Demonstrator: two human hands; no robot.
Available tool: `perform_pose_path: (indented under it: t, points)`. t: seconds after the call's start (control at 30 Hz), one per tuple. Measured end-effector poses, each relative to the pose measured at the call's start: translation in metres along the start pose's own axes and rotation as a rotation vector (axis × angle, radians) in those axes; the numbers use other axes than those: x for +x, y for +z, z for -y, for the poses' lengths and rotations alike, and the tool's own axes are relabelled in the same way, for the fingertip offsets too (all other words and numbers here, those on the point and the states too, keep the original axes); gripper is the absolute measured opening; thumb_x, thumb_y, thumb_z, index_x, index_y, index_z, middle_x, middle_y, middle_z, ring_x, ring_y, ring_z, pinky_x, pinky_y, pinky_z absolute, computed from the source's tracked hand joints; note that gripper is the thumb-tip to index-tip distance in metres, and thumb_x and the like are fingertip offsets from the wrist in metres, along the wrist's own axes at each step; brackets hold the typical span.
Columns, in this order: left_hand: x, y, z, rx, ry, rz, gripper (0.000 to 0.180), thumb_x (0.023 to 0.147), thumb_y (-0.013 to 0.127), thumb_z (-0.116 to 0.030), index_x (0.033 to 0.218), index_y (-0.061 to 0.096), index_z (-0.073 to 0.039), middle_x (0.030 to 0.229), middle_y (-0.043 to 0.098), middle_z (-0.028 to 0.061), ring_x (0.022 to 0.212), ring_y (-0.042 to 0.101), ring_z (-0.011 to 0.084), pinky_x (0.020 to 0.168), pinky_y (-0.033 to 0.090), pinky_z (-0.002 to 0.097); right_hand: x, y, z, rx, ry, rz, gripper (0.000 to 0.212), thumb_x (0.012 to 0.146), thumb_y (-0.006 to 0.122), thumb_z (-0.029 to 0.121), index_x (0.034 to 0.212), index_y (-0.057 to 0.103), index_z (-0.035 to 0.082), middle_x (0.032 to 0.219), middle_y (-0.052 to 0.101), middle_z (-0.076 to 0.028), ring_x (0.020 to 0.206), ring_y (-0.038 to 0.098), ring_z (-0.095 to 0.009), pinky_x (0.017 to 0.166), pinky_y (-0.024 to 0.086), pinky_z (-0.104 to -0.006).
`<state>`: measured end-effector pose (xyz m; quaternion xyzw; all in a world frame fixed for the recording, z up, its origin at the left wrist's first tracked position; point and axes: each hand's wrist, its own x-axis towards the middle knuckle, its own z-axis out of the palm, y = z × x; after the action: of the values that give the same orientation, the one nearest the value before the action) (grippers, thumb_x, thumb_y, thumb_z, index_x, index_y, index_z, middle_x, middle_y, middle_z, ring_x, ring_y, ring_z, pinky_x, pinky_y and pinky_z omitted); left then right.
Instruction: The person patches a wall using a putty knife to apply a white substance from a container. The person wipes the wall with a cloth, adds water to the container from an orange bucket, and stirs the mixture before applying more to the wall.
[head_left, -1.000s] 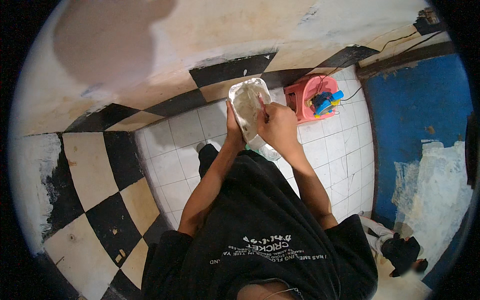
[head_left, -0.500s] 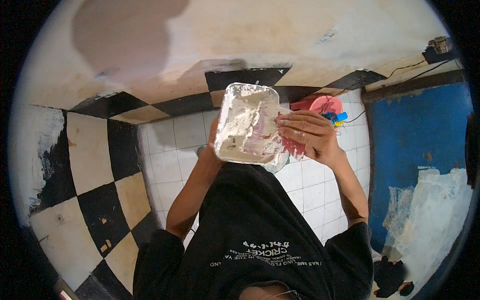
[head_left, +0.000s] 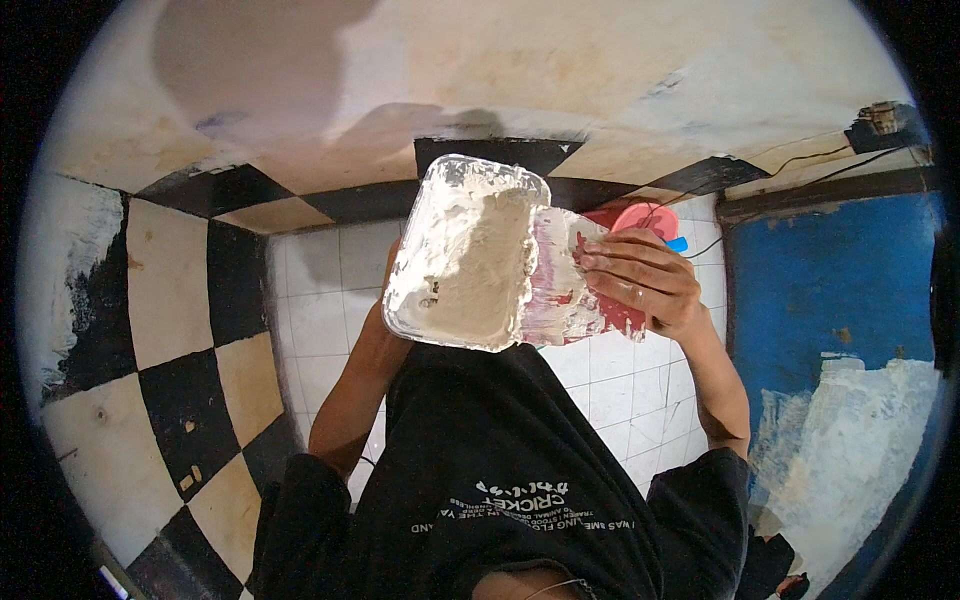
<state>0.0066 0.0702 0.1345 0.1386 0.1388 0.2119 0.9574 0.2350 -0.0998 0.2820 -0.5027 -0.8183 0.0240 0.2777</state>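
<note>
A clear plastic tub (head_left: 400, 285) of off-white putty (head_left: 465, 270) is tilted in front of my chest. My left hand (head_left: 392, 262) grips it from the left and below; the tub hides most of that hand's fingers. On the right, my right hand (head_left: 645, 275) is closed on a wide, flat red putty spreader (head_left: 560, 285). Its fingers lie across the top face and the thumb is hidden. Putty coats much of the spreader, in thick clumps near its left edge. That edge meets the tub's right rim.
A pink bucket (head_left: 648, 217) with a blue-handled object (head_left: 678, 244) stands on the white tiled floor (head_left: 610, 385). Ahead runs a patchy wall (head_left: 540, 80) with black-and-beige checks, continuing at left. A blue panel (head_left: 830, 270) with white smears stands right, cables (head_left: 790, 165) above it.
The spreader has slid rightward, from over the tub's inside to its right rim, baring more putty. The tub has shifted slightly left and tilted.
</note>
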Motion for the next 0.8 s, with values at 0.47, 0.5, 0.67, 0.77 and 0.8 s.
perform_pose_path:
  t: [0.47, 0.5, 0.67, 0.77, 0.8]
  points:
    - [-0.005, 0.006, 0.002, -0.075, -0.016, 0.024, 0.044, 0.094, 0.047, -0.025, 0.13, 0.047, -0.001, 0.124, 0.057, 0.0148, 0.107, 0.061, 0.0246, 0.092, 0.052, 0.0388, 0.001, 0.002, 0.007, 0.023, -0.016, -0.15, 0.023, 0.073, 0.066, 0.011, 0.092, 0.07, -0.001, 0.102, 0.069, -0.014, 0.101, 0.065, -0.03, 0.087, 0.05, -0.0441]
    - [-0.005, 0.006, 0.002, -0.081, -0.014, 0.023, 0.044, 0.094, 0.047, -0.025, 0.131, 0.046, -0.001, 0.124, 0.057, 0.0148, 0.107, 0.06, 0.0247, 0.092, 0.052, 0.0388, 0.001, 0.004, 0.007, 0.025, -0.016, -0.162, 0.022, 0.074, 0.066, 0.01, 0.092, 0.07, -0.001, 0.101, 0.069, -0.014, 0.1, 0.065, -0.03, 0.086, 0.051, -0.0441]
    - [-0.01, 0.008, 0.001, -0.087, 0.017, 0.012, 0.045, 0.094, 0.047, -0.026, 0.131, 0.046, -0.001, 0.124, 0.057, 0.015, 0.108, 0.06, 0.0249, 0.093, 0.051, 0.0391, 0.002, 0.014, 0.008, 0.006, -0.037, -0.282, 0.019, 0.074, 0.067, 0.009, 0.09, 0.07, -0.001, 0.099, 0.069, -0.014, 0.098, 0.066, -0.029, 0.084, 0.052, -0.0432]
    - [-0.01, 0.011, 0.001, -0.086, 0.034, 0.006, 0.046, 0.093, 0.048, -0.026, 0.131, 0.046, -0.001, 0.124, 0.057, 0.0151, 0.108, 0.06, 0.025, 0.093, 0.051, 0.0392, -0.001, 0.021, 0.008, -0.018, -0.029, -0.365, 0.017, 0.073, 0.069, 0.008, 0.087, 0.071, 0.0, 0.095, 0.07, -0.013, 0.095, 0.067, -0.028, 0.083, 0.053, -0.0425]
    - [-0.01, 0.012, 0.002, -0.085, 0.043, 0.002, 0.046, 0.093, 0.048, -0.027, 0.131, 0.046, -0.001, 0.124, 0.057, 0.0151, 0.108, 0.06, 0.025, 0.093, 0.051, 0.0393, -0.002, 0.023, 0.008, -0.019, -0.031, -0.389, 0.017, 0.072, 0.069, 0.008, 0.087, 0.071, 0.001, 0.095, 0.07, -0.013, 0.094, 0.067, -0.028, 0.082, 0.053, -0.0424]
